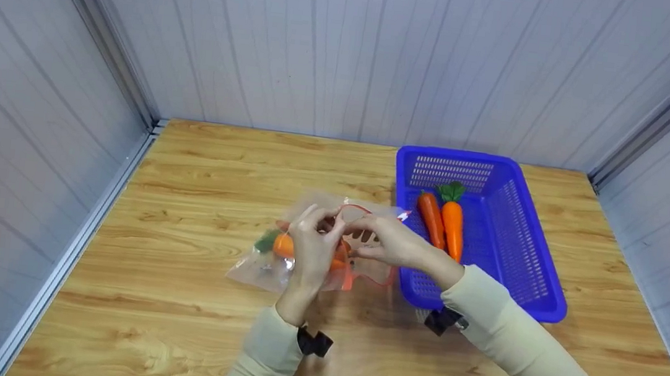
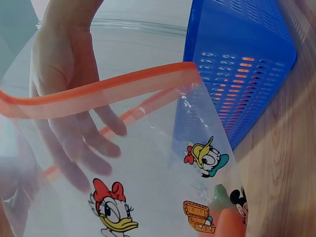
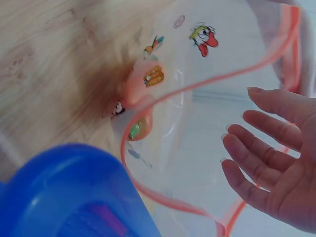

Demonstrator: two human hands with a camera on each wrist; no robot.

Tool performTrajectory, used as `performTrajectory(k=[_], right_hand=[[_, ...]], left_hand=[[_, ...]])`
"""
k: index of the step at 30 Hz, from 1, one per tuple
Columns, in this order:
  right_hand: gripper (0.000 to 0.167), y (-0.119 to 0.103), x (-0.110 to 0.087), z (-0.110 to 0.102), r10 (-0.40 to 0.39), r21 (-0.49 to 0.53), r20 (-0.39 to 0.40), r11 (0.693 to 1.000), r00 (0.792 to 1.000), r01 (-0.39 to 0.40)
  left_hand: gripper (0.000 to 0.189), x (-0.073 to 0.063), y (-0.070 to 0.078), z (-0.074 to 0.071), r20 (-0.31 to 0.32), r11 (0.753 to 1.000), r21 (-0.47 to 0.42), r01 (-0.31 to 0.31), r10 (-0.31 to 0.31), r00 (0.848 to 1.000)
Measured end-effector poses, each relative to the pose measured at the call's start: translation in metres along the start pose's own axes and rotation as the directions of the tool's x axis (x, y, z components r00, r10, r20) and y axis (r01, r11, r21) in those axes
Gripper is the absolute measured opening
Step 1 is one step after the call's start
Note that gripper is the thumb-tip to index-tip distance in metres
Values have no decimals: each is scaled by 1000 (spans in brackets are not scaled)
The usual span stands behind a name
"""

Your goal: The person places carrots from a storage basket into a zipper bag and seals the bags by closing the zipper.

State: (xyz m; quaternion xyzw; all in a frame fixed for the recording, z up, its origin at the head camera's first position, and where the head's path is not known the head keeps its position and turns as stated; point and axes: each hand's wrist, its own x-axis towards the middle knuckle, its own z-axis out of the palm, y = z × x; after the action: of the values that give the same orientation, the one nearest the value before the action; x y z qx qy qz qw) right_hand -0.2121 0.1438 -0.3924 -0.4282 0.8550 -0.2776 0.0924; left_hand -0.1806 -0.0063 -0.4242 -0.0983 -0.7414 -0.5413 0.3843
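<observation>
A clear zip bag [image 1: 258, 270] with an orange rim and cartoon prints lies near the table's middle. Inside it is an orange carrot [image 1: 283, 245] with a green top, partly hidden by my left hand [image 1: 313, 245]. That hand pinches the bag's rim with curled fingers. My right hand [image 1: 395, 241] reaches into the bag's mouth, its fingers spread and relaxed. In the left wrist view the right hand [image 2: 66, 74] passes behind the orange rim, fingers showing through the film. The right wrist view shows the same hand [image 3: 281, 158] with nothing in its grasp.
A blue plastic basket [image 1: 537, 253] stands right of the bag, under my right forearm. Two carrots lie in it, a darker one [image 1: 430, 217] and a brighter one [image 1: 453, 228] with green leaves. Pale panel walls [image 1: 337, 51] enclose the wooden table [image 1: 171, 320].
</observation>
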Motion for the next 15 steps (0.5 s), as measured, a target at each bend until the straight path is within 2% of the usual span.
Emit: performTrajectory(k=[10,15], right_hand=[[30,4,-19,-22,33,63,-132,998,991,-25],[27,9,-27,-36,47,33,-212,999,976,-41]], left_hand=[[9,0,-2,-1,-3,1000,-13,0,0,1000],[10,0,-1,-1,-15,1000,-15,-17,17,1000]])
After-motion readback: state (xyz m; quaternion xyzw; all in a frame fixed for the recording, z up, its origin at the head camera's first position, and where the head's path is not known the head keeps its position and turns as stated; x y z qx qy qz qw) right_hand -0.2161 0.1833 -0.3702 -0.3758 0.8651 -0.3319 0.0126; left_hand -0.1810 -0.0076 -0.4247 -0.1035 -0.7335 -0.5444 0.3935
